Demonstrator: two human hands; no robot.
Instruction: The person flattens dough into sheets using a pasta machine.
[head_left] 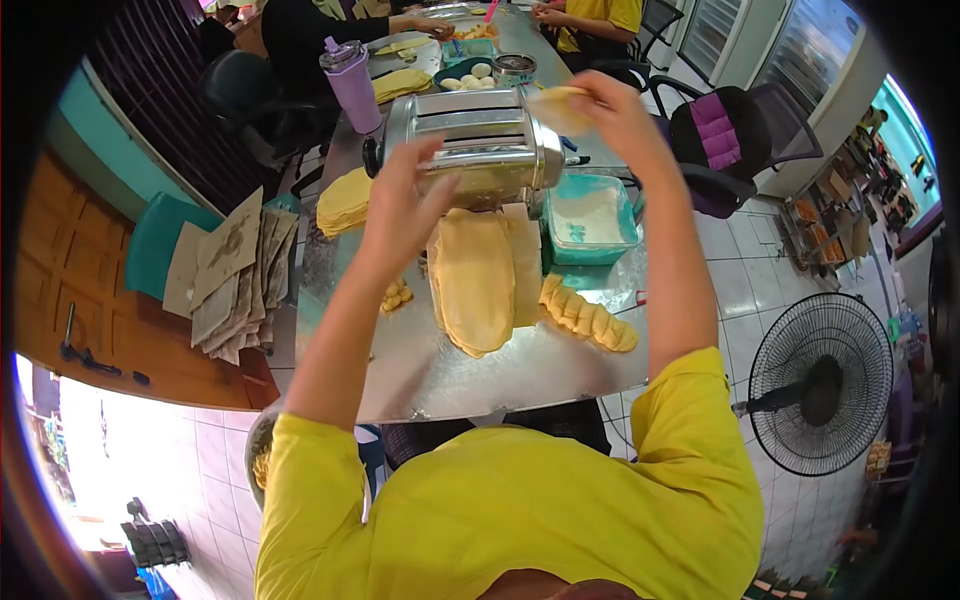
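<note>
My right hand (605, 105) is raised at the right end of the metal roller machine (470, 140), its fingers closed on a small piece of yellow dough (563, 108), blurred by motion. In front of the machine's left part, my left hand (412, 195) has its fingers spread and holds nothing. Below the machine lies a stack of long flat dough sheets (477, 285). A twisted row of dough pieces (588, 316) rests to its right, near a teal container of white powder (590, 215). More flat sheets (343, 203) lie left of the machine.
A purple tumbler (352, 88) stands behind the machine's left end. Farther back are a bowl of white round items (470, 77), a tin (514, 68) and two people at the table. Cardboard sheets (235, 275) are piled at left; a fan (822, 385) stands at right.
</note>
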